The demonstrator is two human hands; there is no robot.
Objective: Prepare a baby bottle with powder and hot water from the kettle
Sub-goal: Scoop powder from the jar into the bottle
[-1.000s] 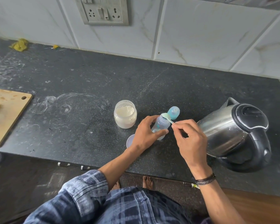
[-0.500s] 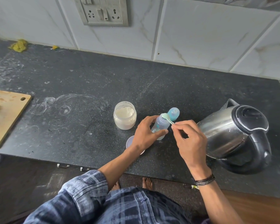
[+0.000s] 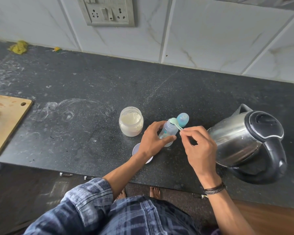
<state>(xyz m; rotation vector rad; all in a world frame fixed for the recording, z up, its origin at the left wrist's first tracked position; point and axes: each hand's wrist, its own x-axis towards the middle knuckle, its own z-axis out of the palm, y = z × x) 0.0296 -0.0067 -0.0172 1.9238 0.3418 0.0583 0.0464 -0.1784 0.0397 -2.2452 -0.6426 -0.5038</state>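
Observation:
A small clear baby bottle [image 3: 170, 130] stands open on the dark counter, and my left hand [image 3: 153, 139] grips its lower body. My right hand [image 3: 199, 146] pinches the handle of a pale green scoop [image 3: 175, 123], whose bowl sits over the bottle's mouth. Just behind the bottle stands its blue teat cap [image 3: 182, 119]. To the left an open clear jar [image 3: 131, 121] holds white powder. A steel kettle [image 3: 244, 138] with a black lid and handle stands to the right, close to my right hand.
A white round lid [image 3: 136, 150] lies on the counter, partly under my left wrist. A wooden cutting board [image 3: 5, 122] lies at the far left. The counter's front edge [image 3: 92, 175] runs just before me. A socket plate [image 3: 107, 11] is on the tiled wall.
The scoop's bowl stays over the bottle's mouth while my right hand shifts slightly. Both hands keep their holds; the bottle, jar and kettle stay put.

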